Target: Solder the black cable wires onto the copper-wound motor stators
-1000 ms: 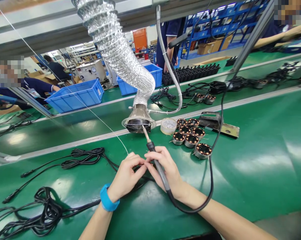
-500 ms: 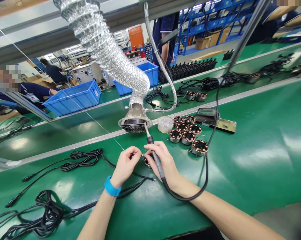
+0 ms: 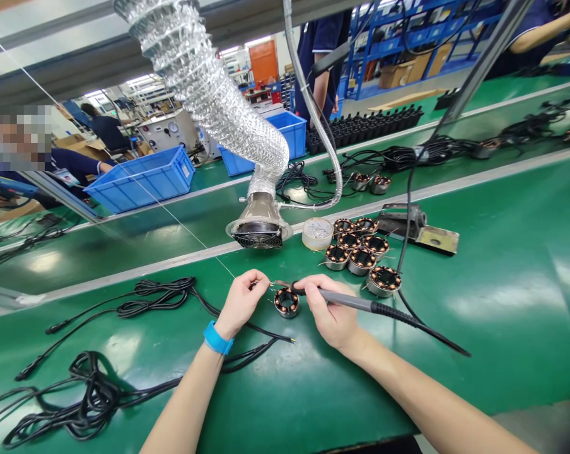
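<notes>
My left hand (image 3: 247, 296), with a blue band at the wrist, is closed in a pinch on a thin wire (image 3: 270, 285) whose end shows past the fingertips. A fine strand (image 3: 185, 226) runs down from the upper left to this hand. In my right hand (image 3: 330, 312) is a soldering iron (image 3: 346, 299), held like a pen, its tip pointing left at the wire end; whether they touch I cannot tell. Just below the tip, a copper-wound stator (image 3: 286, 302) sits on the green bench. A black cable (image 3: 261, 329) passes beneath my left hand.
Several more stators (image 3: 362, 260) are grouped at right beside a round clear tub (image 3: 318, 233) and a metal iron stand (image 3: 417, 230). A fume hood (image 3: 259, 221) on a foil duct hangs beyond my hands. Coiled black cables (image 3: 86, 397) lie at left. Co-workers are across the bench.
My right hand has turned the soldering iron from pointing up and away to pointing left, bringing its tip to my left fingertips. The stator between the hands is now more exposed.
</notes>
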Action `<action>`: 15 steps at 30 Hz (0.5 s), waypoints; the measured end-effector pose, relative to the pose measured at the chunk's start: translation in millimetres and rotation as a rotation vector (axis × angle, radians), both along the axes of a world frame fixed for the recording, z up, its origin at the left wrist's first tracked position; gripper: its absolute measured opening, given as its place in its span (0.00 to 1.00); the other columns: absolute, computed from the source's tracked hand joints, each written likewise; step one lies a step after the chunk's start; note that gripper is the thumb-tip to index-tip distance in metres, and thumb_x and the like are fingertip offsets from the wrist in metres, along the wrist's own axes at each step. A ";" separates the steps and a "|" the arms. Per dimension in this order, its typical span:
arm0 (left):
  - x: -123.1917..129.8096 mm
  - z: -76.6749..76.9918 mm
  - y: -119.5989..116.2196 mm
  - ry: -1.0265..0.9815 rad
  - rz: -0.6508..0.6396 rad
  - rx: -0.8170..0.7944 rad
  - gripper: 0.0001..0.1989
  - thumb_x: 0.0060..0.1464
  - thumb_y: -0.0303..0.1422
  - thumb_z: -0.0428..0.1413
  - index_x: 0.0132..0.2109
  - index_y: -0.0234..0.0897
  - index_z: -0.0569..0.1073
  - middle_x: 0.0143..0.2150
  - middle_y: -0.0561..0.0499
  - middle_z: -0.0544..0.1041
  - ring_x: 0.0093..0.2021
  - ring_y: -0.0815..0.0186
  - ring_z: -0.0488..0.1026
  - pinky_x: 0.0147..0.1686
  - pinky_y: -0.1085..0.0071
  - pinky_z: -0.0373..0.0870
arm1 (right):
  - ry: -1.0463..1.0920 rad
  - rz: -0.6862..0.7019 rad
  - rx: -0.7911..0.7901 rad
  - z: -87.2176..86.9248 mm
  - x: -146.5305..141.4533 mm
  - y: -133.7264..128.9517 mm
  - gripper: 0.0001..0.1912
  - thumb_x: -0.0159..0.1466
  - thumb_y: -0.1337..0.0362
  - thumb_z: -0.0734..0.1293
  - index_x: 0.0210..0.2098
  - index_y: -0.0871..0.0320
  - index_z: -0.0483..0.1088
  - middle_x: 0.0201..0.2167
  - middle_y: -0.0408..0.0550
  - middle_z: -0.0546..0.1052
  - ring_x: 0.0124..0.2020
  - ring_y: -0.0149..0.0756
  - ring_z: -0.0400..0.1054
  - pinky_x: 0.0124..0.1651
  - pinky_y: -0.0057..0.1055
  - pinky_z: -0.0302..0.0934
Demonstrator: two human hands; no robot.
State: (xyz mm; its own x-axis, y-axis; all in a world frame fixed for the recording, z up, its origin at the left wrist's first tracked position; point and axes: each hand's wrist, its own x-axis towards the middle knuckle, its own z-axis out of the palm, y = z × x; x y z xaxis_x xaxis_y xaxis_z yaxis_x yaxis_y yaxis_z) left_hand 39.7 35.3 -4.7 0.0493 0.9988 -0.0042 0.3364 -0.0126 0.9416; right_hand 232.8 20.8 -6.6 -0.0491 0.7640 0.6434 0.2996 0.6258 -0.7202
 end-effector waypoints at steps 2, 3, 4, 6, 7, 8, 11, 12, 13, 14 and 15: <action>-0.4 -0.2 0.2 -0.006 -0.002 -0.001 0.11 0.57 0.38 0.56 0.32 0.33 0.72 0.26 0.56 0.66 0.25 0.73 0.56 0.25 0.76 0.54 | -0.019 0.011 0.000 -0.6 -1.0 0.5 0.12 0.69 0.65 0.59 0.33 0.56 0.73 0.27 0.43 0.80 0.28 0.33 0.74 0.33 0.30 0.67; -0.6 -0.3 0.2 -0.008 -0.003 -0.002 0.11 0.57 0.37 0.56 0.32 0.33 0.72 0.26 0.56 0.65 0.25 0.73 0.56 0.25 0.76 0.54 | -0.027 0.016 -0.006 -0.7 -1.6 0.7 0.12 0.69 0.65 0.59 0.34 0.56 0.73 0.27 0.43 0.80 0.27 0.33 0.74 0.33 0.29 0.67; -0.7 -0.4 0.2 -0.008 -0.003 -0.002 0.11 0.57 0.37 0.56 0.32 0.33 0.72 0.27 0.55 0.66 0.25 0.73 0.56 0.25 0.76 0.54 | -0.035 0.018 -0.012 -0.7 -2.3 0.9 0.12 0.69 0.64 0.59 0.34 0.55 0.73 0.27 0.43 0.80 0.27 0.32 0.74 0.32 0.29 0.67; -0.8 -0.5 0.2 -0.006 -0.001 -0.004 0.11 0.57 0.38 0.56 0.32 0.34 0.72 0.27 0.55 0.66 0.25 0.73 0.57 0.25 0.75 0.54 | -0.054 0.015 -0.022 -0.8 -3.6 0.9 0.12 0.69 0.64 0.59 0.34 0.55 0.73 0.28 0.43 0.80 0.27 0.32 0.74 0.32 0.29 0.67; -0.8 -0.4 0.2 -0.004 0.001 -0.005 0.11 0.56 0.38 0.56 0.32 0.34 0.72 0.27 0.55 0.67 0.25 0.73 0.57 0.25 0.75 0.55 | -0.063 0.013 -0.024 -0.8 -4.1 0.8 0.12 0.69 0.64 0.59 0.34 0.55 0.73 0.28 0.43 0.80 0.27 0.32 0.74 0.32 0.29 0.67; -0.8 -0.4 0.2 -0.004 0.002 -0.006 0.12 0.56 0.39 0.56 0.32 0.34 0.72 0.27 0.55 0.67 0.24 0.73 0.57 0.25 0.75 0.55 | -0.069 0.012 -0.023 -0.9 -4.6 0.7 0.12 0.69 0.64 0.59 0.34 0.55 0.73 0.28 0.43 0.80 0.27 0.32 0.74 0.32 0.29 0.67; -0.9 -0.6 0.4 -0.005 0.001 -0.006 0.12 0.56 0.40 0.56 0.32 0.34 0.72 0.26 0.55 0.67 0.24 0.72 0.57 0.25 0.75 0.55 | -0.076 0.017 -0.020 -1.2 -5.3 0.4 0.13 0.69 0.64 0.59 0.34 0.56 0.73 0.28 0.43 0.80 0.27 0.32 0.74 0.32 0.29 0.67; -0.9 -0.8 0.5 -0.006 0.001 -0.006 0.12 0.56 0.40 0.56 0.32 0.34 0.72 0.26 0.55 0.67 0.24 0.72 0.57 0.25 0.75 0.55 | -0.074 0.018 -0.019 -1.3 -5.3 0.3 0.12 0.69 0.64 0.59 0.34 0.56 0.73 0.28 0.43 0.79 0.27 0.32 0.74 0.32 0.29 0.67; -0.9 -1.0 0.6 -0.006 0.002 -0.006 0.13 0.56 0.40 0.56 0.31 0.34 0.72 0.26 0.55 0.67 0.24 0.72 0.57 0.26 0.75 0.55 | -0.070 0.020 -0.021 -1.3 -5.1 0.2 0.12 0.69 0.64 0.59 0.34 0.56 0.73 0.27 0.43 0.79 0.27 0.32 0.74 0.32 0.29 0.67; -0.8 -1.1 0.6 -0.006 0.004 -0.006 0.13 0.56 0.40 0.56 0.31 0.34 0.72 0.26 0.55 0.67 0.24 0.72 0.57 0.26 0.75 0.55 | -0.065 0.023 -0.025 -1.1 -4.8 0.2 0.12 0.69 0.64 0.59 0.34 0.56 0.73 0.27 0.43 0.79 0.26 0.32 0.73 0.32 0.29 0.66; -0.7 -1.2 0.6 -0.007 0.006 -0.005 0.13 0.56 0.41 0.56 0.31 0.34 0.72 0.26 0.55 0.67 0.24 0.72 0.57 0.26 0.74 0.55 | -0.058 0.023 -0.029 -0.9 -4.4 0.1 0.12 0.69 0.64 0.59 0.34 0.56 0.73 0.27 0.43 0.79 0.26 0.32 0.73 0.32 0.29 0.66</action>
State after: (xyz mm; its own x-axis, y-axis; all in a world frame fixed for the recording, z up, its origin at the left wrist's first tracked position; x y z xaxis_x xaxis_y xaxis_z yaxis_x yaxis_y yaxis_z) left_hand 38.9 35.9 -5.9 0.0434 0.9990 -0.0087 0.3300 -0.0061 0.9439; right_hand 228.4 20.9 -7.5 -0.1032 0.7807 0.6164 0.3270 0.6119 -0.7202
